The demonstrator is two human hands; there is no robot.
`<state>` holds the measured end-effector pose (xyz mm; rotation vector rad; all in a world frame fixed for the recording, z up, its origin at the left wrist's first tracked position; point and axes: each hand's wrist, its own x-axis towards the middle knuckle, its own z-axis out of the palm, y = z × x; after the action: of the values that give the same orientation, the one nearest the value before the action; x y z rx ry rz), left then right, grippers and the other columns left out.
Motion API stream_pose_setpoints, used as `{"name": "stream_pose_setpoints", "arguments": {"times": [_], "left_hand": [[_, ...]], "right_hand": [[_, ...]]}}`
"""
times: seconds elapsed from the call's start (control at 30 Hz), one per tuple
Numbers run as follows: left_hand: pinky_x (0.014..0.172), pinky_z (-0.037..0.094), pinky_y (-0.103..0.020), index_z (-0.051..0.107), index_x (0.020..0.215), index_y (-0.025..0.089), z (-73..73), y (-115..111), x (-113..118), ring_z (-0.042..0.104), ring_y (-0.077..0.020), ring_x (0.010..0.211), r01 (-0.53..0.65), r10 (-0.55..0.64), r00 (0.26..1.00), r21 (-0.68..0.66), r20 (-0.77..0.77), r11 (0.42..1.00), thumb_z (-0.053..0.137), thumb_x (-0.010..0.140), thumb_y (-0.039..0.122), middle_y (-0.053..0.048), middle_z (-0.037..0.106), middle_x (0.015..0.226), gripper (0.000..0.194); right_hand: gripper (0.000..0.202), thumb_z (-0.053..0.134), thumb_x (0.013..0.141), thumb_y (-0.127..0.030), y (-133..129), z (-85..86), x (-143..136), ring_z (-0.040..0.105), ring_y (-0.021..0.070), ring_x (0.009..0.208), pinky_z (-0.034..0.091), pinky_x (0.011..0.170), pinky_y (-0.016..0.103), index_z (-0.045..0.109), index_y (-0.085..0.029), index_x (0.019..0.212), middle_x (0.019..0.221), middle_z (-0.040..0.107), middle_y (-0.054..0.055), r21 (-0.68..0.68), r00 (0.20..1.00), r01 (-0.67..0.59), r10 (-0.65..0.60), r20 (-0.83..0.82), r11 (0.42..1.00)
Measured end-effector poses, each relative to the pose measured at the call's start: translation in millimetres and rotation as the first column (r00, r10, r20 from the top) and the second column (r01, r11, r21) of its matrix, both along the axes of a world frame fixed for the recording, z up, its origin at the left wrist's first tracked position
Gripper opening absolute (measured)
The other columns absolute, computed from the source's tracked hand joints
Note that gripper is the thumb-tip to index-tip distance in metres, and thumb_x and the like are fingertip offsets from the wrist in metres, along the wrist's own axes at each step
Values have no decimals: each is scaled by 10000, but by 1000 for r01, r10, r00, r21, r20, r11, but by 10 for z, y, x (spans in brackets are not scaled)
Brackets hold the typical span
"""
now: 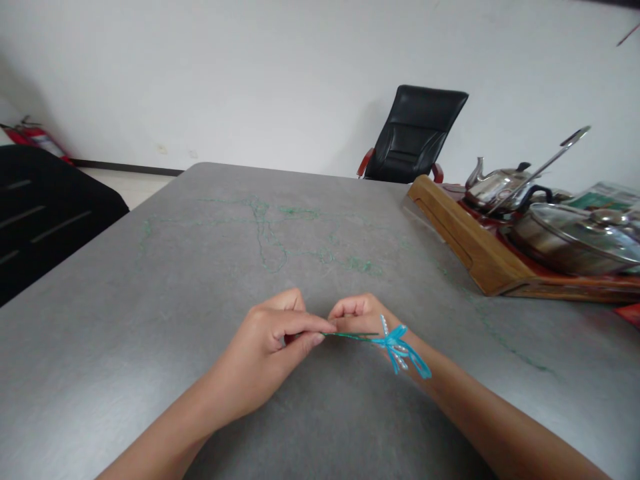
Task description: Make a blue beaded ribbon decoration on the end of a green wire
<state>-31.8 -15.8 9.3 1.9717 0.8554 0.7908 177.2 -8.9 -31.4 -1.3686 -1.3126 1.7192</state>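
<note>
Near the table's front edge, my left hand (285, 333) pinches the end of a thin green stem (353, 335) between thumb and fingers. The stem points right and carries a blue flower-like piece (397, 347) with looped petals and clear beaded strands, in front of my right wrist. My right hand (357, 313) is behind the stem, its fingers curled and close to my left fingertips; what it grips, if anything, is hidden. Tangled green thread (260, 213) lies across the grey table (150, 333) beyond both hands.
On the right, a wooden tray (460, 240) holds a metal kettle (500, 187), a lidded pan (565, 240) and a long-handled utensil. A black chair (417, 133) stands behind the table. Another black chair (45, 213) is at the left, near a red fire extinguisher (40, 139).
</note>
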Motion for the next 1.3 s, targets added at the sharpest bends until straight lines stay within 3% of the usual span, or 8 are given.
{"name": "stream_pose_setpoints", "arguments": {"times": [0.47, 0.6, 0.7, 0.77, 0.93, 1.1, 1.17, 1.3], "left_hand": [[623, 366, -265, 779, 807, 219, -48, 215, -110, 484, -126, 652, -383, 460, 880, -396, 119, 835, 685, 742, 284, 8, 555, 708, 132], [618, 359, -268, 780, 810, 218, -61, 230, -130, 467, -123, 633, -433, 499, 861, -372, 100, 821, 683, 736, 285, 10, 552, 696, 139], [635, 354, -272, 784, 820, 224, -61, 201, -99, 479, -134, 662, -419, 468, 880, -333, 83, 845, 675, 747, 284, 12, 530, 685, 144], [643, 353, -274, 788, 822, 236, -58, 168, -66, 479, -133, 664, -400, 442, 894, -310, 77, 862, 673, 756, 273, 19, 508, 668, 137], [670, 368, -281, 789, 825, 242, -60, 123, -25, 491, -137, 678, -358, 400, 913, -312, 79, 880, 672, 767, 269, 19, 521, 678, 133], [648, 366, -270, 783, 835, 225, -68, 143, -51, 497, -135, 668, -372, 403, 914, -292, 51, 881, 660, 776, 277, 18, 512, 673, 146], [625, 362, -264, 781, 845, 221, -66, 144, -53, 494, -130, 645, -392, 407, 913, -246, 10, 886, 645, 787, 259, 19, 510, 665, 153], [607, 364, -253, 776, 844, 212, -71, 127, -23, 489, -125, 625, -369, 362, 929, -147, -70, 918, 609, 808, 192, 17, 512, 655, 171]], "right_hand": [[404, 495, 893, -528, -702, 219, 514, 361, 92, 435, 285, 433, 220, 713, -190, 848, 474, 401, -48, 154, 930, -75, 13, 368, 985], [418, 493, 895, -538, -835, 116, 1000, 578, 177, 541, 458, 507, 291, 751, -215, 840, 586, 618, 33, 300, 749, -93, -132, 649, 949], [382, 669, 792, -485, -804, 77, 1003, 617, 339, 1053, 467, 924, 521, 732, -224, 1064, 1072, 709, 120, 612, 572, -167, -429, 699, 773], [485, 668, 803, -450, -734, 107, 746, 540, 346, 1193, 390, 1025, 572, 653, -198, 1217, 1229, 649, 143, 668, 627, -206, -428, 651, 715], [514, 655, 848, -352, -451, 205, -186, 519, 237, 1232, 399, 1052, 452, 534, -216, 1329, 1336, 576, 108, 562, 877, -115, -182, 445, 819], [182, 540, 922, -285, -333, 197, -429, 567, 118, 569, 432, 540, 228, 622, -181, 1047, 648, 624, -32, 497, 928, -40, -152, 339, 867], [171, 504, 945, -248, -396, 236, -353, 521, 104, 521, 369, 505, 226, 659, -186, 912, 604, 590, -35, 648, 849, -100, -275, 451, 755], [215, 517, 924, -144, -558, 408, -210, 476, 121, 496, 313, 502, 274, 721, -170, 859, 560, 555, -14, 853, 625, -443, -586, 515, 277]]}}
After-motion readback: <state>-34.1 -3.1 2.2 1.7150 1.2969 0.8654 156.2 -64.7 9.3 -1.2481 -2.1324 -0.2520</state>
